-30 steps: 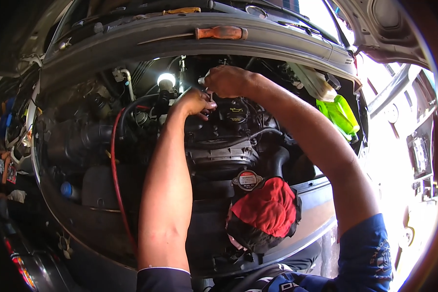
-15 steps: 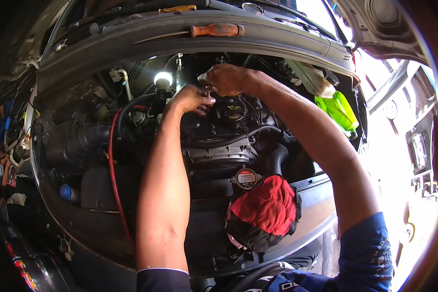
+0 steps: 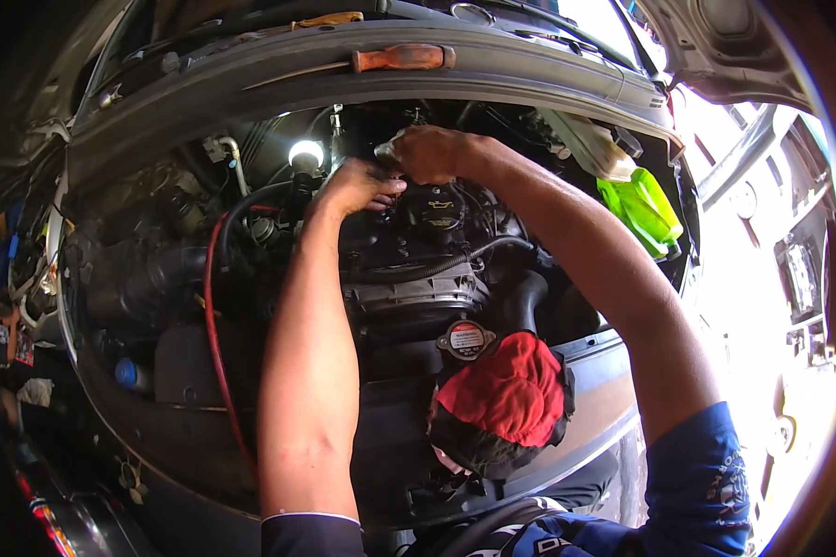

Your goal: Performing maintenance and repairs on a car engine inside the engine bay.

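Note:
Both my arms reach over the engine toward its back. My right hand is closed in a fist. A small metallic end shows at its left side, but I cannot make out what the fingers hold. Just below and left of it, my left hand has its fingers bent together at the top of the engine. Whatever lies between those fingertips is hidden. The black oil filler cap sits right of my left fingertips. A lit lamp shines beside my left hand.
A screwdriver with an orange handle lies on the cowl. Red cloth rests at the front, beside the radiator cap. A red hose runs down the left. Bright green plastic stands at the right, below a pale reservoir.
My left hand has shifted slightly, its fingers a little closer beneath my right hand. My right fist stays at the same spot. The whole view has moved slightly.

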`<state>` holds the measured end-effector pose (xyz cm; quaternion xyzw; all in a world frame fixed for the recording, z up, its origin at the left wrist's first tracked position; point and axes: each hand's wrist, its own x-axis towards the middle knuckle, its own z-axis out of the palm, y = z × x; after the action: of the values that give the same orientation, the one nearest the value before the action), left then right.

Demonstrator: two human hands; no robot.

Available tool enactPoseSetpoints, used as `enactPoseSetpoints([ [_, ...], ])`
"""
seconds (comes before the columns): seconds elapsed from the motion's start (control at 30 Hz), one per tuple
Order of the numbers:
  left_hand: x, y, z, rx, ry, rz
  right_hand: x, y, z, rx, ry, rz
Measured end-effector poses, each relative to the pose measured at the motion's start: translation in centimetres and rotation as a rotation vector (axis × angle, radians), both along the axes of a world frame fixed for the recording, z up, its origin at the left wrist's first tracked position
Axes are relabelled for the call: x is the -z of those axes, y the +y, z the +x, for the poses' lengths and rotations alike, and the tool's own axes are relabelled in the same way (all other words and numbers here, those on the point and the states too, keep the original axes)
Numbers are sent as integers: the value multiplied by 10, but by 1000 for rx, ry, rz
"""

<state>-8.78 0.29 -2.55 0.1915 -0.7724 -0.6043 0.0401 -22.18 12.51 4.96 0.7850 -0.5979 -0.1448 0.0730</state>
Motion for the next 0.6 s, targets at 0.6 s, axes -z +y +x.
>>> enactPoseSetpoints([
  [0.6,2,9,-4,-70,95,0,-1,-2,11,250,-165,-106],
])
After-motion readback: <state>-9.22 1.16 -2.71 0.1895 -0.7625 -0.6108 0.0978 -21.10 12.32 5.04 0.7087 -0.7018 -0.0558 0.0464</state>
